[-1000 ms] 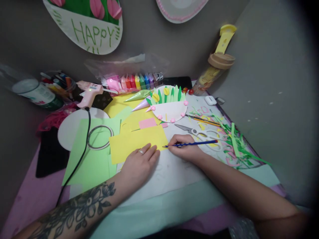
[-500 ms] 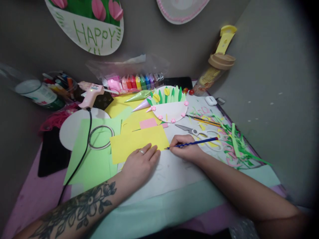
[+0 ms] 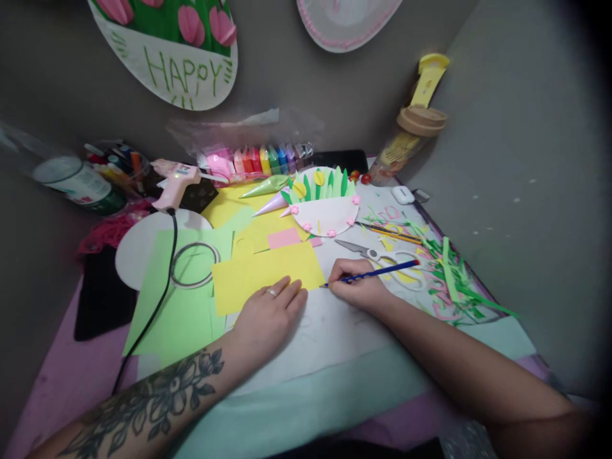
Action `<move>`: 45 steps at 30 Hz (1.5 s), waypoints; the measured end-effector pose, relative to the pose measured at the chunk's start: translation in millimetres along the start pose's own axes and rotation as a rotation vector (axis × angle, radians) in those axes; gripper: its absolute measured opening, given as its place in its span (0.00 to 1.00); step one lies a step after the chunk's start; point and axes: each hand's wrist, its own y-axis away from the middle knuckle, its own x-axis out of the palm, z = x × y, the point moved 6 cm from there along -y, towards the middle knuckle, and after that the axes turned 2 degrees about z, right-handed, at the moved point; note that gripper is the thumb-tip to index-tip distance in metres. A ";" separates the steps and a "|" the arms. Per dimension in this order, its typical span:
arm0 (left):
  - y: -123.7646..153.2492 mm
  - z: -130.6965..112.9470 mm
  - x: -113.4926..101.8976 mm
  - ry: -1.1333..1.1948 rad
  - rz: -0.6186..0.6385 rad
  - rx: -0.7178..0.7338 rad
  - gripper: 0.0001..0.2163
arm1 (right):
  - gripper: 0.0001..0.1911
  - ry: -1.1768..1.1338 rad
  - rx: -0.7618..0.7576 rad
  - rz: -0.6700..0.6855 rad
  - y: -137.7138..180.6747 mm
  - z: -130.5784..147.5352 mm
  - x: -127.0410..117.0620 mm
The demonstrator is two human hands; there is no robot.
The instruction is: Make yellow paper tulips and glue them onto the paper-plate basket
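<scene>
My left hand (image 3: 271, 315) lies flat with its fingers stretched over the lower edge of a yellow paper sheet (image 3: 265, 268). A ring is on one of its fingers. Pinched in my right hand (image 3: 357, 284) is a dark blue pencil (image 3: 380, 271) with a red end. The pencil's tip is close to the sheet's lower right corner; whether it touches the paper I cannot tell. White-handled scissors (image 3: 382, 258) lie just beyond my right hand. Behind the sheet rests a white half-round paper craft (image 3: 325, 213) with green paper leaves, yellow flowers and pink blossoms.
Paper scraps (image 3: 454, 280) are heaped at the right, near other pencils (image 3: 392, 233). Green paper (image 3: 186, 325), a tape roll (image 3: 194, 285) and a pink glue gun (image 3: 173, 185) with a black cord lie left. Colourful clay packs (image 3: 268, 159) and a tilted cup (image 3: 406, 143) stand at the back.
The pencil and my right hand have shifted very slightly to the right, away from the sheet's corner. My left hand stays in place on the paper.
</scene>
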 end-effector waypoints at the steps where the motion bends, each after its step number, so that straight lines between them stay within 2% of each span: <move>1: 0.1 -0.2 0.1 0.002 0.000 0.000 0.16 | 0.04 -0.003 0.003 -0.011 -0.1 -0.6 -0.7; 7: 0.4 0.2 1.6 0.024 0.004 -0.009 0.16 | 0.03 0.000 0.001 -0.108 -2.2 -1.0 -4.7; 19: -0.6 0.4 3.3 0.020 0.004 -0.007 0.16 | 0.04 0.077 -0.028 -0.055 -4.4 -2.7 2.8; 45: -0.3 0.4 1.0 0.003 -0.011 -0.005 0.16 | 0.03 0.087 -0.022 -0.158 -3.9 -4.9 -1.1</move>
